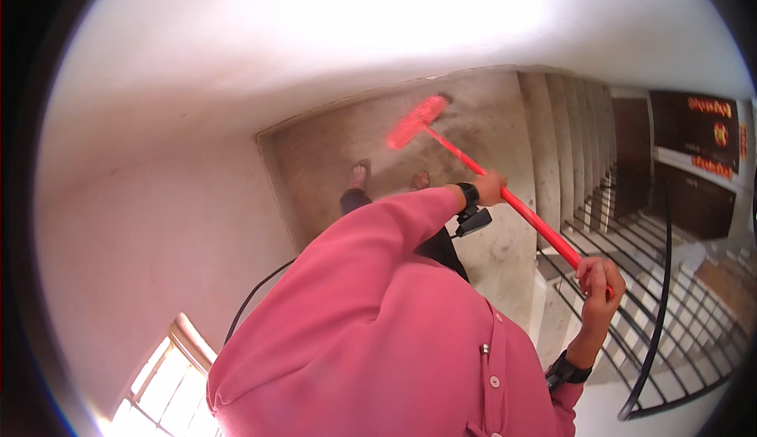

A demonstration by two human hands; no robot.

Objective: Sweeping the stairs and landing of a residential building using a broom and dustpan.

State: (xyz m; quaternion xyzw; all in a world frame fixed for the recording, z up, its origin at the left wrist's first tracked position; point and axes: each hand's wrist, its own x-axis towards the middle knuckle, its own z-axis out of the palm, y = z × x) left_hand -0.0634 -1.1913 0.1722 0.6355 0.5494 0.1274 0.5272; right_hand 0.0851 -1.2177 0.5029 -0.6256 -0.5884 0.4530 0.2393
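My left hand is closed round the middle of a long red broom or mop handle, its forearm reaching across my body. Lower right, my right hand grips the top end of the same handle, close to the stair railing. From there the handle slants up and left to a fluffy, pink-red head, which is somewhat blurred and lies at the concrete landing floor. A dark patch shows on the floor just beyond the head. Both wrists wear black bands, the left one with a black box-like device at it.
Stairs run off on the right beside a black metal railing. Pale walls border the landing ahead and at left. My sandalled feet stand near the head. Dark doors and a barred window are farther off.
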